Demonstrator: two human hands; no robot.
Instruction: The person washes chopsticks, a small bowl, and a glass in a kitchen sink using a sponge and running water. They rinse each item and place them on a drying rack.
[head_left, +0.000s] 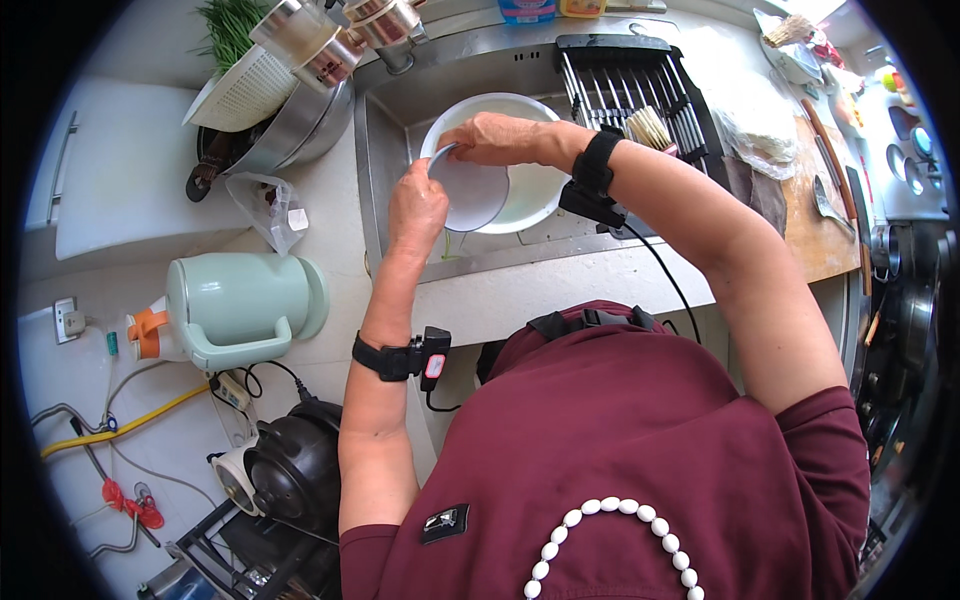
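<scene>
Over the sink, my left hand (418, 208) grips the left rim of a white bowl (480, 196) with a blue-grey edge. The bowl is tilted, its inside facing up towards me. At its far rim is my right hand (499, 139), its fingers bent over the edge; the fingertips are partly hidden. Below the bowl, a larger white basin (538, 206) stands in the stainless steel sink (390, 120) and holds cloudy-looking liquid. Some green scraps (448, 246) lie on the sink floor near the basin.
A metal drying rack (615, 75) with a bristle brush (649, 129) spans the sink's right side. At left are a white colander (240, 90) with green stalks, metal pots (319, 124), a plastic bag (274, 214) and a mint-green kettle (236, 300). A spatula (829, 204) lies on a wooden board (814, 244).
</scene>
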